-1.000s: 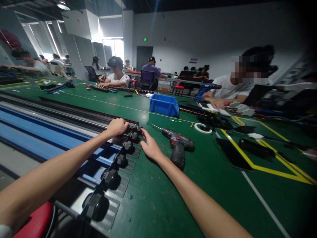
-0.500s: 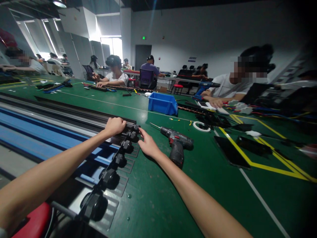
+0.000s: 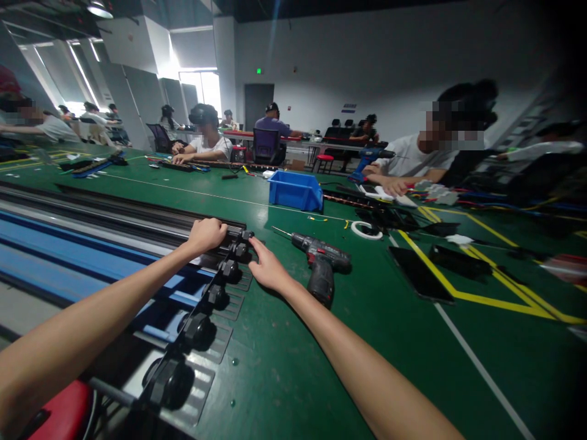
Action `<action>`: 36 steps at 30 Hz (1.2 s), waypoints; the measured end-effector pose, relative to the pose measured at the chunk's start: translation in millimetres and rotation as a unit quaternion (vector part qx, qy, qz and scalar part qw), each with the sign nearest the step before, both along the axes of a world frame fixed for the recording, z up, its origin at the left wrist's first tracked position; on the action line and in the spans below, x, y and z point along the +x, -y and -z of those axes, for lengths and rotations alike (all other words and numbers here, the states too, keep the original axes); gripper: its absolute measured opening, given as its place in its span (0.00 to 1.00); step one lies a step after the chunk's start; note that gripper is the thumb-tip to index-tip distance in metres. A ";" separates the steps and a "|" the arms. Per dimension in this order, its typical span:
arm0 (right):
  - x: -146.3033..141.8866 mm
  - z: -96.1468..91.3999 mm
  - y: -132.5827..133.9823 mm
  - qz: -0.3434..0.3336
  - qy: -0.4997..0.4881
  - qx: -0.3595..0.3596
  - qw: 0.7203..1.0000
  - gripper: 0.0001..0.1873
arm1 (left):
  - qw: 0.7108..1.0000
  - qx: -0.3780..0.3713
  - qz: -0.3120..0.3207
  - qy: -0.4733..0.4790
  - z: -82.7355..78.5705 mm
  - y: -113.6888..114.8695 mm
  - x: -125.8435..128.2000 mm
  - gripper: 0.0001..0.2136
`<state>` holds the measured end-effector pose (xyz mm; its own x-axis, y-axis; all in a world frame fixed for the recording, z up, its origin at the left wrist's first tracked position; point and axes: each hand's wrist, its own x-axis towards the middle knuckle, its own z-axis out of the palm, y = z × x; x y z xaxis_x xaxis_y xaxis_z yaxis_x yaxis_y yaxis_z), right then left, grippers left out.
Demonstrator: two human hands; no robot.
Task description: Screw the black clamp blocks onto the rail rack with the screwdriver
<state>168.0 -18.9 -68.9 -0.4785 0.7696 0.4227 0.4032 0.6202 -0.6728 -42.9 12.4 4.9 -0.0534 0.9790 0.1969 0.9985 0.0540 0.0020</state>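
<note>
My left hand [image 3: 208,234] is closed over the far end of a black metal rail [image 3: 137,215], its fingers curled and partly hidden. My right hand [image 3: 269,267] has its fingers stretched out and the thumb apart; the fingertips touch or nearly touch the farthest black cable gland [image 3: 248,236]. Several more glands, such as a large near one [image 3: 172,382], run along the rail ends, with slotted black plates [image 3: 202,391] under them. Blue rails [image 3: 98,256] lie alongside the black ones. A cordless drill [image 3: 322,263] lies just right of my right hand.
A blue bin [image 3: 295,189], a white tape roll [image 3: 366,230] and a dark phone-like slab [image 3: 419,274] lie on the green table [image 3: 293,366]. Co-workers sit across it, one [image 3: 431,159] near a blue drill [image 3: 370,161]. A red stool [image 3: 59,415] stands below at left.
The view has shifted slightly, so everything sits a little further left. Both hands keep nearly the same place at the rail end.
</note>
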 end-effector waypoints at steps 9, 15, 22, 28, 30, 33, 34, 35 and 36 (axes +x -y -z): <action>-0.7 -2.5 1.6 -0.004 0.005 -0.014 1.000 0.39 | 1.000 0.003 0.013 0.002 1.5 -1.3 -1.9 0.23; -1.8 -2.4 0.4 -0.004 0.011 -0.014 1.000 0.40 | 1.000 0.006 0.022 0.002 2.3 -2.4 -3.0 0.23; -1.0 -1.9 1.4 0.000 0.000 -0.006 1.000 0.38 | 1.000 0.004 0.015 -0.001 4.5 -5.3 -4.4 0.23; -1.1 -1.4 3.6 0.002 -0.002 -0.003 1.000 0.38 | 0.999 0.008 0.031 -0.002 3.9 -4.5 -5.0 0.23; -2.2 -0.9 4.6 0.000 -0.002 -0.001 1.000 0.37 | 1.000 0.003 0.029 -0.002 2.8 -3.5 -4.7 0.23; -3.4 -2.0 7.1 0.019 -0.008 0.007 1.000 0.37 | 0.999 -0.001 0.033 -0.001 1.3 -2.0 -4.4 0.23; -3.5 -4.1 9.2 0.033 -0.019 0.017 0.999 0.36 | 0.999 0.000 0.035 -0.001 1.0 -1.6 -4.5 0.23; -3.5 -7.6 12.6 0.046 -0.034 0.031 0.998 0.35 | 0.999 0.002 0.038 0.001 0.7 -1.3 -4.6 0.23; -3.6 -12.7 17.9 0.057 -0.051 0.048 0.996 0.34 | 0.999 0.003 0.040 0.002 0.4 -1.0 -4.8 0.23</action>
<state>164.4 -36.8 -56.2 -0.3411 0.7699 0.5394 0.4064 0.6382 -0.6539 -47.7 13.4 4.4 0.0242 0.9788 0.2034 0.9996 -0.0262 0.0070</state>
